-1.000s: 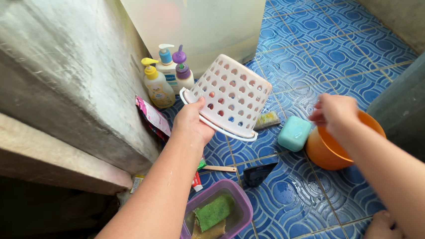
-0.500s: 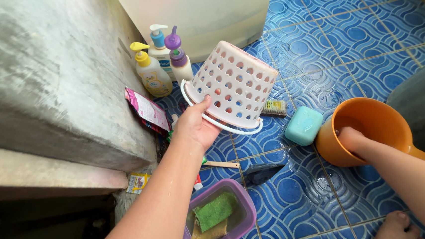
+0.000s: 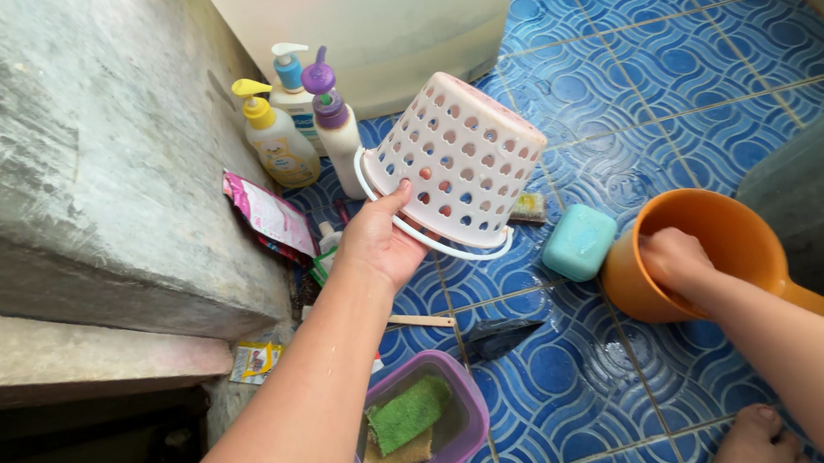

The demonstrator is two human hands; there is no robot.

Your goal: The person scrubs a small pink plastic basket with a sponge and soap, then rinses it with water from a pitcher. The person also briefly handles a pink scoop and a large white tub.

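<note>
The left hand [image 3: 379, 243] grips the rim of a white perforated plastic basket [image 3: 455, 156], thumb over the edge, holding it tipped on its side with its base pointing up and away, above the blue patterned floor tiles [image 3: 672, 78]. The right hand [image 3: 675, 259] reaches into an orange plastic dipper [image 3: 721, 229]; whether its fingers are closed on anything inside cannot be told. Relative to the basket: three pump bottles [image 3: 303, 123] stand just behind its rim against the grey concrete wall [image 3: 88, 157], a teal soap case [image 3: 579, 241] lies just past its lower edge toward the dipper, a pink sachet [image 3: 266, 213] lies beside the wall, and a purple tub [image 3: 464, 421] holding a green scouring sponge [image 3: 407, 414] sits below, near the forearm.
</note>
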